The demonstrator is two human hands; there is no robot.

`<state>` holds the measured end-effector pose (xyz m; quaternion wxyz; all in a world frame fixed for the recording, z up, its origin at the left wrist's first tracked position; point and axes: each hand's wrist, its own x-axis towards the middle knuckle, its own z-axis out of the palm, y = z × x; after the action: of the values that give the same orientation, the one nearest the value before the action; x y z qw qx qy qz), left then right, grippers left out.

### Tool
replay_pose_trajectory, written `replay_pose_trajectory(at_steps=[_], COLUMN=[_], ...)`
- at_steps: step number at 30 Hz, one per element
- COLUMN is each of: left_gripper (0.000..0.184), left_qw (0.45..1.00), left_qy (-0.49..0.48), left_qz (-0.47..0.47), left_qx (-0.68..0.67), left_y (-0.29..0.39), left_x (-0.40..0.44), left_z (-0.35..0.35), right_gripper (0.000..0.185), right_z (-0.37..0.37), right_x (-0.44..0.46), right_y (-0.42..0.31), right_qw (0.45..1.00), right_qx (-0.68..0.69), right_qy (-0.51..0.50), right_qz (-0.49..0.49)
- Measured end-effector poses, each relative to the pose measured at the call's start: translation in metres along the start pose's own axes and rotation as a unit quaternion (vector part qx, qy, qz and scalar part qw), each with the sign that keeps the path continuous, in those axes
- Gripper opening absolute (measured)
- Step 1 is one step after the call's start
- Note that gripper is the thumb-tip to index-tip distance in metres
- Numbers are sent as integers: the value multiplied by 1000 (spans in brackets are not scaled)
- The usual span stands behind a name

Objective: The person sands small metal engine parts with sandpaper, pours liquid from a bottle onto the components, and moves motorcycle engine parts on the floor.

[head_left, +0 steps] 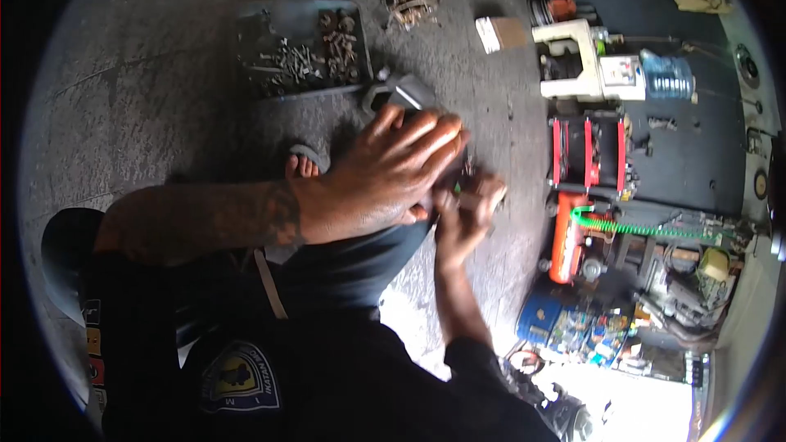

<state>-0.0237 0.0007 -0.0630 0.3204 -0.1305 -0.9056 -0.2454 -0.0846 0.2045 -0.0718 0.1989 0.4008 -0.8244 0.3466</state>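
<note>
1. Green-specked part (457, 189) is lying between left hand (385, 168) and right hand (465, 225), nearer the right; blur is hiding its long axis;
2. left hand is arching, fingers part-bent, any hold hidden;
3. right hand is curling half-closed; blur is masking its grip.

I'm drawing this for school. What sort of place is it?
It looks like a repair workshop. There's a tray with bolts and other metal parts, a red rack, and an orange tank beside a coiled green hose.
</note>
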Motion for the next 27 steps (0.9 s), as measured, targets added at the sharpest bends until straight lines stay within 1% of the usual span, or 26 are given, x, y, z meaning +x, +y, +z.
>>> replay_pose_trajectory(at_steps=[1, 2, 4, 5, 6, 8, 10, 12, 14, 15, 16, 18, 20, 21, 22, 24, 25, 26, 27], left_gripper=[107, 107, 105, 104, 106, 109, 110, 112, 112, 111, 112, 113, 112, 112, 113, 112, 111, 111, 111], left_qw=[1000, 1000, 1000, 1000, 1000, 1000, 1000, 1000, 1000, 1000, 1000, 1000, 999, 999, 1000, 1000, 999, 999, 1000], left_qy=[-4, -10, -10, -11, -16, -26, -9, -12, -18, -18, -30, -21, -20, -19, -3, -18, -33, -31, -27], left_qz=[1, -5, -4, -2, -7, -2, 1, -7, 0, 0, 0, 5, -3, 0, -11, 3, -7, 4, 4], left_qx=[2, -19, 4, -19, -23, -18, 18, 2, 17, 15, -6, 20, 33, 27, 11, 22, -14, -7, 4], left_y=[-5, -7, -3, 0, 3, 2, -3, -6, -2, 2, 3, 3, -2, -5, -4, 1, 4, 4, 5], left_x=[-2, 1, -3, -1, -1, 1, -2, 1, -2, -1, 0, 0, -1, -3, -3, -3, -1, 0, 0], left_z=[1, -1, 1, -2, 1, -2, -1, -1, -1, 0, 0, 0, 1, 5, 8, 0, 0, 0, 0], right_gripper=[21, 19, 18, 17, 19, 19, 19, 25, 24, 23, 20, 20, 18, 17, 17, 18, 18, 18, 18], right_z=[4, 5, 2, 2, 9, 13, 2, 9, 6, 7, 5, 9, 1, 2, 2, 4, 7, 10, 8], right_x=[-23, -20, -5, 14, 27, 31, -5, -16, -2, 20, 33, 25, -12, -23, -19, 5, 21, 39, 31], right_y=[7, -2, 3, 0, -1, -2, 2, -2, 7, -3, 3, 1, 2, -4, 1, -4, 0, -5, -4], right_qw=[993, 997, 997, 999, 997, 997, 999, 996, 994, 998, 999, 999, 997, 999, 998, 999, 1000, 999, 999], right_qx=[113, 59, 63, 10, 48, 57, 32, 78, 95, 38, 20, 29, 68, 31, 38, 17, 21, 11, 16], right_qy=[23, 12, 18, 12, 50, 57, 14, 39, 46, 53, 26, 41, -1, 8, 8, 30, 22, 35, 31], right_qz=[-5, -47, -37, -38, 23, 14, -4, -30, -6, 0, -19, 1, -25, -11, -49, -2, -1, -27, -25])
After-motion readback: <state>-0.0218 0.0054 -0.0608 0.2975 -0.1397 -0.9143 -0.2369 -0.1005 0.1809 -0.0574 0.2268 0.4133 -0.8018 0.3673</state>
